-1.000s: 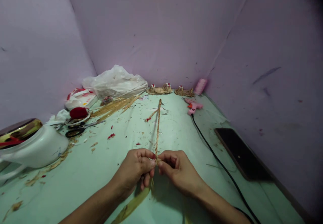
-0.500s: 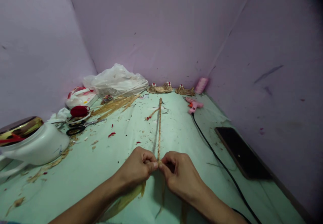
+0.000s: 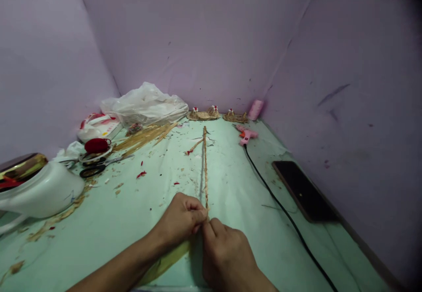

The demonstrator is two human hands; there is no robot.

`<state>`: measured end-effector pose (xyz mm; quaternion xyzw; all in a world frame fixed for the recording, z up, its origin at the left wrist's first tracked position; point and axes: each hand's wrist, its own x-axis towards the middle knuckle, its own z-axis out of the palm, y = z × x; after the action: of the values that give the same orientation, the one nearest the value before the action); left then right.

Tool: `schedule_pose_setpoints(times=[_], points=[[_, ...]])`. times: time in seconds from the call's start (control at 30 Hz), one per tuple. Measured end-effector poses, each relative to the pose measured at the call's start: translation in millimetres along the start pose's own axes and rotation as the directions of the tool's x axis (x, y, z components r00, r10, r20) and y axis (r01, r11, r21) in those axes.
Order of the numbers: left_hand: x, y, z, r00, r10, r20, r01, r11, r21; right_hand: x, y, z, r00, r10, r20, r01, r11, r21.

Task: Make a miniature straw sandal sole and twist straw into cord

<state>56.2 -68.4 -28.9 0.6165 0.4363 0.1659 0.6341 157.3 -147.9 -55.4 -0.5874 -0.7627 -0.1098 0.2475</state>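
A thin braided cord (image 3: 205,169) of tan plant fibre runs straight away from me across the pale green table (image 3: 115,235). My left hand (image 3: 183,221) pinches its near end between thumb and fingers. Just below and to the right, my right hand (image 3: 229,254) is closed by the same end, apparently on the loose fibre strands, which its fingers mostly hide. Under my left forearm lies a wide yellowish fibre strip (image 3: 169,260). At the cord's far end a short side piece (image 3: 194,146) with a red tip branches left.
To the right are a pink glue gun (image 3: 245,135) with a black cord and a dark phone (image 3: 303,191). Scissors (image 3: 99,167), a white container (image 3: 49,191) and dried fibre strips (image 3: 145,139) lie left. Small woven pieces (image 3: 203,114) and a plastic bag (image 3: 145,105) sit at the back.
My right hand has moved down towards me and turned, its fingers now closed below the left hand. My left hand keeps its pinch. The whole view has shifted slightly.
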Motion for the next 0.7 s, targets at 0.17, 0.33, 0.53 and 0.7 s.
schedule_pose_setpoints(times=[0.17, 0.33, 0.53, 0.7], points=[[-3.4, 7.8, -7.5, 1.000, 0.000, 0.005, 0.000, 0.998, -0.057, 11.9, 4.6, -15.8, 0.987, -0.072, 0.141, 0.067, 0.997, 0.040], [-6.9, 7.8, -11.3, 1.000, 0.000, 0.012, 0.003, 0.982, -0.188, 44.3, 37.3, -45.2, 0.870, 0.384, 0.309, -0.493, 0.706, 0.509], [-7.6, 4.5, -11.0, 1.000, 0.001, 0.008, 0.001, 0.976, -0.220, 58.9, 35.5, -27.5, 0.522, 0.048, 0.852, -0.800, -0.318, 0.508], [-7.5, 3.1, -13.0, 1.000, 0.004, 0.007, -0.003, 0.987, -0.159, 52.7, 30.8, -14.0, 0.573, 0.180, 0.800, -0.810, -0.025, 0.586]])
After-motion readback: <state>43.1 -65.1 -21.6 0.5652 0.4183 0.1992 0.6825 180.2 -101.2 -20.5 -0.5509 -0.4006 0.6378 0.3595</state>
